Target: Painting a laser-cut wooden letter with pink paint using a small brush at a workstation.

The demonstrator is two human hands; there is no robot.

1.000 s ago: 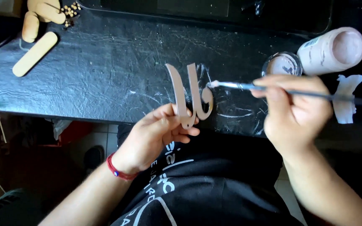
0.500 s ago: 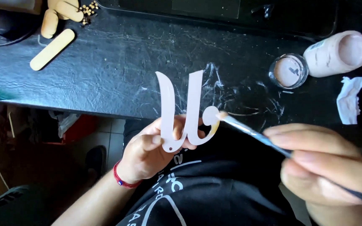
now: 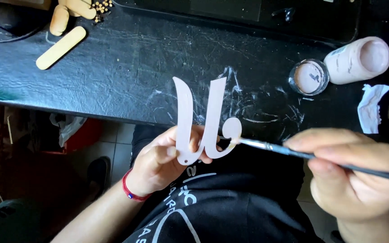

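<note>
Left hand [image 3: 158, 162] pinches one curly cutout [image 3: 203, 121]; right hand [image 3: 352, 180] grips one brush [image 3: 293, 153], tip touching it. One jar [image 3: 310, 76], one bottle [image 3: 359, 58] far right.

You have open tabletop [image 3: 127, 67] left of the curved cutout [image 3: 203, 121]. To its right, a small paint jar [image 3: 310, 77], a tipped paint bottle [image 3: 359, 59] and a paper scrap [image 3: 371, 108] crowd the way; wooden sticks [image 3: 61, 47] block the far left corner.
</note>
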